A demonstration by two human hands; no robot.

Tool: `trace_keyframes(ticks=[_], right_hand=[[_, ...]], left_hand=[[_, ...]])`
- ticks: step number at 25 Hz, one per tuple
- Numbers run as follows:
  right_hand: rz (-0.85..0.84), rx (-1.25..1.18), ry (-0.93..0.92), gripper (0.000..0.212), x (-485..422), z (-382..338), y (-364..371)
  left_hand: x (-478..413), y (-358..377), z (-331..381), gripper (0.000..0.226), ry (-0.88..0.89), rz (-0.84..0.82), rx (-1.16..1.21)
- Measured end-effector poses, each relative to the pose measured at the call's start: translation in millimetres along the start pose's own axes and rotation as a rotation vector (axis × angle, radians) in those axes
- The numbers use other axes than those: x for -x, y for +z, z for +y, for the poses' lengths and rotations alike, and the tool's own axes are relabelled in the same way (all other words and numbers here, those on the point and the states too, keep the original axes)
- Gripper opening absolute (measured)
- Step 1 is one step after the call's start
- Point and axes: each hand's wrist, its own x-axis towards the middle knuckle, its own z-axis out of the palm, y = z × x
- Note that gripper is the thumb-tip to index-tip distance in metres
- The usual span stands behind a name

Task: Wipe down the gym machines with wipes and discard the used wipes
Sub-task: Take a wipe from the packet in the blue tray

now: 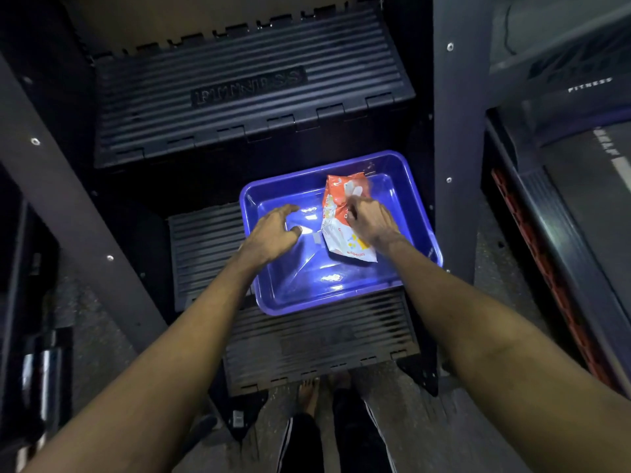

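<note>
A blue plastic tray (418,206) sits on the lower ribbed step (307,339) of a stair machine. Inside it lies an orange and white wipes pack (341,196), toward the tray's right side. My right hand (370,218) rests on the pack's middle, its fingers curled and pinching at the pack's top face. My left hand (275,232) hovers over the tray's left half with fingers loosely spread, holding nothing. No loose wipe is visible.
A second ribbed step marked FITNESS (246,87) rises behind the tray. Grey frame uprights (456,131) flank the steps on both sides. A treadmill belt (587,186) lies to the right. My feet stand on the floor below the lower step.
</note>
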Motion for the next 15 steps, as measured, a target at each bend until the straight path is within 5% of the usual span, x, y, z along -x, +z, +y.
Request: trace_keyframes(ticks=[7, 15], right_hand=[[-0.084, -0.276, 0.051, 0.014, 10.0, 12.2, -5.9], [0.136, -0.531, 0.310, 0.005, 13.6, 5.8, 5.8]], left_hand=[[2.0, -1.6, -0.8, 0.052, -0.021, 0.004, 0.019], [7.3, -0.9, 1.3, 0.054, -0.018, 0.006, 0.033]])
